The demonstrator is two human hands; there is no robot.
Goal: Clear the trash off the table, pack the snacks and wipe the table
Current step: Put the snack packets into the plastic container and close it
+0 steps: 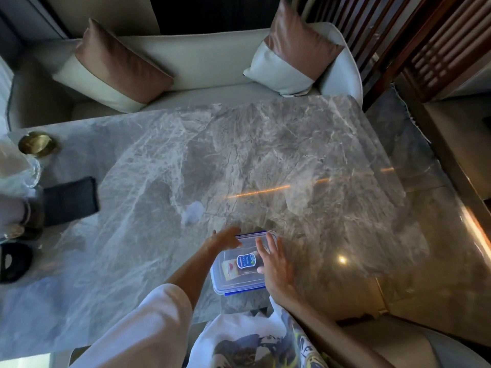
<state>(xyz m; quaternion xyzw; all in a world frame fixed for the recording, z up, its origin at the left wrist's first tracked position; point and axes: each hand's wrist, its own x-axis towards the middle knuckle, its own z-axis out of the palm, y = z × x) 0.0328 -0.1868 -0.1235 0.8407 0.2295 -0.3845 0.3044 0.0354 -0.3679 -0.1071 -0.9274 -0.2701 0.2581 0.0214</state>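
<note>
A clear plastic container (239, 272) with blue clips and a lid sits at the near edge of the grey marble table (265, 155). Snack packets show through its lid. My left hand (225, 239) lies at the container's far left corner, fingers curled over the rim. My right hand (275, 264) rests flat on the right side of the lid, fingers spread. A small pale crumpled scrap (191, 212) lies on the table just beyond the container.
A dark folded cloth (70, 200) lies at the table's left side. Near it stand a brass ashtray (37, 143), a clear bag (18, 168) and a black object (14, 261). A sofa with two cushions (111, 67) lines the far edge.
</note>
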